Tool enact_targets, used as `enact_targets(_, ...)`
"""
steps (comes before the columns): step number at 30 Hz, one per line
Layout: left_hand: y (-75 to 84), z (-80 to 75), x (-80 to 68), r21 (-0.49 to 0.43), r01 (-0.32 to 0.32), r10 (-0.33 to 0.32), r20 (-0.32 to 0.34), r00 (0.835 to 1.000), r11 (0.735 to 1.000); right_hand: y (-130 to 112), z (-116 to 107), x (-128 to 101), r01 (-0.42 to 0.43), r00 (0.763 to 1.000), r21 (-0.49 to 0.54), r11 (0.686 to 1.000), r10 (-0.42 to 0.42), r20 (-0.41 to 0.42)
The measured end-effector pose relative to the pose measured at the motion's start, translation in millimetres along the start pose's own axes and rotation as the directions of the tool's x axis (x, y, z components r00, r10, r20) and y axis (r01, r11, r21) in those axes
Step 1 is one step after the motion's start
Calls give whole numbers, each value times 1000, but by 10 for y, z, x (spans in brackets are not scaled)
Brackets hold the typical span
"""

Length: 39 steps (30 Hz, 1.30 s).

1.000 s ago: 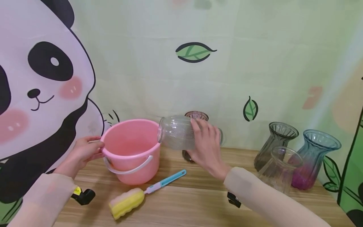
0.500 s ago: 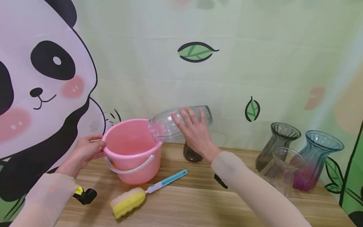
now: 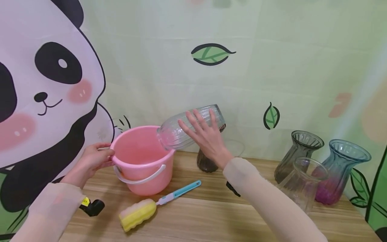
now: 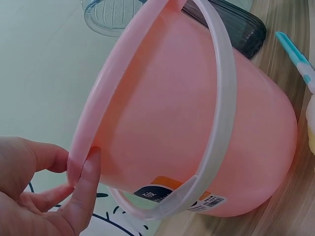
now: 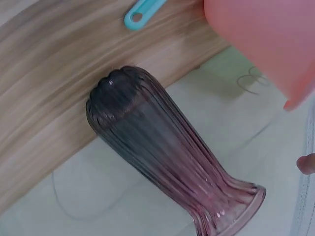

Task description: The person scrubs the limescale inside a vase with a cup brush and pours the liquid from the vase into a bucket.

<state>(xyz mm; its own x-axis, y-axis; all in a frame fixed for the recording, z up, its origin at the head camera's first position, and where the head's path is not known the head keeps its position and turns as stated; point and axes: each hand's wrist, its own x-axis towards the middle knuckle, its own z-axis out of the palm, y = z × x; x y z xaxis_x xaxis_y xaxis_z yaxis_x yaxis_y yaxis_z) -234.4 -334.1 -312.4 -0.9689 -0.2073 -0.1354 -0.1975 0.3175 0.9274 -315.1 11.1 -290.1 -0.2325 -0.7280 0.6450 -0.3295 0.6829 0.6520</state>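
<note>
2 hands | R hand (image 3: 208, 141) tilts clear vase (image 3: 190, 126) over bucket (image 3: 142, 168) | L hand (image 3: 90, 163) grips rim

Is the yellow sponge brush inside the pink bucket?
No, the sponge brush lies on the table in front of the pink bucket.

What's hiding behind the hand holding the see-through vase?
Behind the right hand and the clear vase stands a dark purple vase on the table. Only its bottom shows in the head view; its top is covered.

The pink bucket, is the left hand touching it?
Touching. The left wrist view shows the left hand pinching the pink bucket rim.
</note>
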Motion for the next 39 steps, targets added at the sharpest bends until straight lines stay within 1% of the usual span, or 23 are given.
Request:
enact_targets(4, 12, 16, 2, 35, 4, -4, 0, 1000, 999, -38, 12, -48, -87, 995, 96, 992, 91, -32)
enact_targets(7, 34, 11, -22, 124, -22, 23, -5, 1000, 992, -52, 4, -77, -159, 985, 178, 971, 169, -44)
enact_targets(9, 52, -1, -45, 230, -66, 78, -43, 996, 971, -49, -18, -91, -204, 976, 230, 952, 215, -26)
enact_targets(11, 99, 27, -78, 326, -121, 167, -116, 979, 938, -17, -54, -128, -248, 967, 269, 931, 256, 4)
enact_targets(12, 126, 51, -97, 360, -155, 224, -159, 962, 920, 2, -74, -147, -268, 962, 289, 919, 273, 22)
enact_targets(13, 155, 85, -117, 386, -190, 284, -204, 937, 903, 20, -96, -167, -288, 956, 312, 906, 290, 41)
enact_targets(15, 221, 197, -154, 417, -292, 426, -276, 862, 861, 54, -142, -213, -324, 945, 360, 875, 318, 77)
enact_targets(16, 254, 266, -175, 421, -357, 495, -283, 821, 834, 68, -166, -238, -340, 939, 390, 856, 331, 92)
enact_targets(18, 311, 434, -214, 432, -503, 636, -253, 729, 748, 87, -216, -292, -373, 926, 452, 811, 359, 119)
enact_targets(19, 335, 529, -235, 430, -565, 688, -217, 692, 704, 90, -244, -320, -391, 917, 482, 784, 374, 136)
enact_targets(20, 355, 627, -258, 420, -618, 727, -170, 666, 664, 89, -272, -348, -409, 909, 511, 757, 389, 152)
enact_targets(21, 371, 727, -283, 400, -658, 749, -120, 652, 637, 86, -305, -376, -426, 900, 541, 725, 403, 168)
enact_targets(22, 387, 828, -312, 370, -683, 751, -64, 657, 630, 80, -337, -403, -446, 889, 568, 691, 416, 192)
enact_targets(23, 399, 933, -337, 333, -696, 741, -11, 672, 636, 72, -369, -431, -467, 877, 594, 654, 429, 217)
enact_targets(25, 411, 1129, -387, 244, -684, 686, 91, 721, 687, 44, -430, -481, -510, 850, 641, 574, 448, 276)
enact_targets(28, 412, 1400, -435, 106, -621, 591, 221, 776, 776, -9, -498, -564, -568, 807, 694, 442, 463, 366)
enact_targets(29, 408, 1485, -440, 56, -603, 572, 257, 779, 796, -27, -513, -598, -581, 796, 709, 400, 461, 392)
enact_targets(31, 396, 1641, -432, -39, -582, 563, 313, 765, 812, -63, -532, -675, -611, 771, 723, 323, 448, 452)
enact_targets(33, 378, 1773, -415, -109, -572, 572, 339, 747, 813, -98, -536, -761, -636, 749, 731, 248, 426, 507)
enact_targets(35, 351, 1882, -384, -193, -577, 605, 342, 719, 794, -131, -530, -854, -660, 726, 732, 168, 394, 564)
enact_targets(36, 338, 1930, -371, -218, -581, 619, 332, 711, 784, -146, -520, -903, -670, 715, 732, 124, 375, 591)
enact_targets(37, 325, 1974, -362, -231, -582, 625, 322, 711, 780, -162, -511, -955, -681, 701, 729, 77, 356, 618)
enact_targets(39, 303, 2058, -353, -257, -566, 622, 302, 723, 783, -187, -481, -1053, -694, 679, 720, -22, 313, 664)
